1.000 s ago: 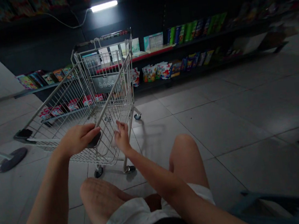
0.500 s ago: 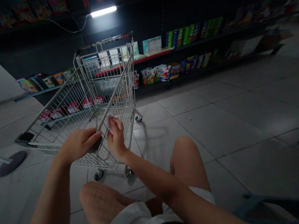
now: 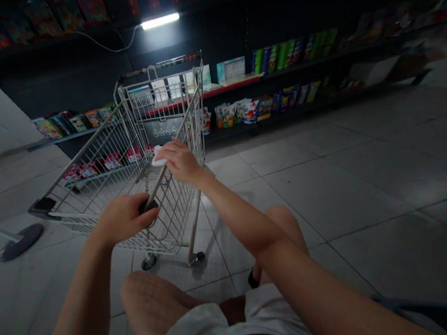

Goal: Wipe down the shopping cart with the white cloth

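Note:
A wire shopping cart [image 3: 172, 217] stands in front of my knees, its basket facing me at an angle. My left hand [image 3: 126, 218] is wrapped round the black plastic corner [image 3: 148, 205] of the cart's top rim. Farther along that same side rail, my right hand [image 3: 181, 161] presses a white cloth [image 3: 158, 157] over the bar. The cloth pokes out past the fingers on the basket's inner side; the rest of it is hidden under the hand. A grey panel [image 3: 165, 130] with round marks hangs at the cart's far end.
Behind the cart runs a dark shelf unit with packets [image 3: 237, 112] and boxes [image 3: 231, 69], under a lit tube lamp [image 3: 160, 21]. A round post base [image 3: 21, 242] sits on the tiled floor at left. Something bluish, partly cut off, lies at lower right.
My right hand has moved up and away along the side rail with the cloth, from the wire side to over the bar. The left hand stays at the corner.

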Motion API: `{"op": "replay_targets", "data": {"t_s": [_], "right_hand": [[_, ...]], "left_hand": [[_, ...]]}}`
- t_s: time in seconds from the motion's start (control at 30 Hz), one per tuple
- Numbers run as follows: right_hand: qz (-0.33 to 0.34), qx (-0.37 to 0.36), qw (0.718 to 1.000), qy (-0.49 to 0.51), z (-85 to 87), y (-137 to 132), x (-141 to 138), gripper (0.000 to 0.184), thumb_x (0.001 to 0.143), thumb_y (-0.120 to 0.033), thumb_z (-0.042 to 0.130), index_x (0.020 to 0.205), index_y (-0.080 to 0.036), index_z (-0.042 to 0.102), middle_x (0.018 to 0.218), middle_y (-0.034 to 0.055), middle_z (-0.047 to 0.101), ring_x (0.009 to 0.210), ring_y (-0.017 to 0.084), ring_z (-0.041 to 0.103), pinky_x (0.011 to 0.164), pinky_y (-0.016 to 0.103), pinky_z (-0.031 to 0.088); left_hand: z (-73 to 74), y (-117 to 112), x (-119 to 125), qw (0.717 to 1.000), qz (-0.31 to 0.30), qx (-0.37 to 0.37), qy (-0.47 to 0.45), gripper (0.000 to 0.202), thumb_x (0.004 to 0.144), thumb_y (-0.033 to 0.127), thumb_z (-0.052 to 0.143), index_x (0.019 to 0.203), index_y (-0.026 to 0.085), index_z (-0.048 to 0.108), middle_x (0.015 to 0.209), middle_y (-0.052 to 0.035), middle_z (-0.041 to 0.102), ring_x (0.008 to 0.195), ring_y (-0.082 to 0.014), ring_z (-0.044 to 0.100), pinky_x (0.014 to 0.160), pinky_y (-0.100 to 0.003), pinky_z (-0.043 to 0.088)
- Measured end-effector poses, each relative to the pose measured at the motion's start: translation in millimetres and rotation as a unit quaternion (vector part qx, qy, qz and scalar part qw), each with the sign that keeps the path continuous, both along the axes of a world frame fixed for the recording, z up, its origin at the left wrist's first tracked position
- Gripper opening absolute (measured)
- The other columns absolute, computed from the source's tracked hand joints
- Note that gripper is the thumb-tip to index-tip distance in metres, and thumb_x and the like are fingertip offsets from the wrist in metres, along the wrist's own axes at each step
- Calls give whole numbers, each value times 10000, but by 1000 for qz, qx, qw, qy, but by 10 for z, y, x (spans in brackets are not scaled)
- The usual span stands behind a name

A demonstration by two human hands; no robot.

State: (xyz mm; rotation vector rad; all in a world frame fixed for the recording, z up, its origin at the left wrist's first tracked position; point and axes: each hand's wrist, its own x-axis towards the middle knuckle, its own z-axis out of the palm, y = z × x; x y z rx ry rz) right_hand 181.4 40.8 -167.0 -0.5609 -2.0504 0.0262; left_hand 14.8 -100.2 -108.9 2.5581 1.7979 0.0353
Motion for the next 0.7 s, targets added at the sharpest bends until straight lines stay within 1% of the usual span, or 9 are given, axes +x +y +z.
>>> {"op": "replay_targets", "data": {"t_s": [0.07,0.2,0.27,0.33,0.4,0.47,0.6,0.63,0.7], "right_hand": [[3,8,1000,-23,-6,-23,8,358,819,-29,442,961,-220,709,1029,13,686,1088,168,591,1200,460,335],[112,60,984,-128,-39,-159,51,393,842,-61,452,1098,-253,679,1149,-23,677,1165,135,583,1186,393,370],[99,51,985,-129,9,-44,120,412,840,-47,439,1102,-257,677,1158,-26,679,1168,138,588,1186,413,365],[46,20,993,-102,76,128,186,405,829,-24,423,1050,-233,691,1119,-5,692,1136,154,602,1175,439,367],[18,2,996,-89,123,191,198,377,824,-16,424,995,-204,703,1072,18,700,1105,167,606,1142,428,398],[37,13,995,-96,122,63,137,360,829,-22,430,974,-200,707,1040,21,697,1081,170,600,1088,392,442],[94,69,987,-110,65,-362,-63,322,866,-80,455,1027,-213,700,1050,22,680,1049,173,580,1015,367,477],[107,79,984,-116,68,-381,-86,315,870,-89,464,1038,-215,698,1052,20,678,1045,171,578,1021,366,471],[123,77,981,-126,103,-242,-70,322,864,-79,469,1039,-226,697,1047,6,675,1044,162,580,1057,374,447]], "left_hand": [[-13,-7,11,1000,1,13,11,372,863,515,446,723,193,569,554,-3,540,537,-148,486,561,-280,271],[-19,-25,19,1000,-10,19,11,362,867,496,427,779,187,596,575,-12,555,547,-157,501,570,-287,281],[-9,-34,19,1000,-15,17,7,351,866,484,418,751,192,574,566,-8,542,543,-153,493,572,-287,284],[7,-40,11,1000,-22,15,3,345,866,481,417,717,198,545,551,-2,524,538,-149,481,570,-285,284],[20,-45,-14,999,-31,5,-9,346,865,487,422,706,201,532,538,3,514,529,-145,469,559,-280,285],[28,-57,-62,999,-38,-11,-26,344,862,490,433,704,200,529,537,5,519,518,-138,458,545,-273,290],[27,-114,-225,997,-46,-33,-49,333,847,480,459,692,195,530,522,11,503,495,-122,429,519,-261,287],[26,-136,-275,997,-45,-37,-52,337,845,484,465,687,193,531,515,14,494,491,-119,422,513,-259,284],[29,-184,-379,996,-40,-46,-61,351,845,497,473,692,189,544,514,16,490,489,-114,419,506,-255,284]]}}
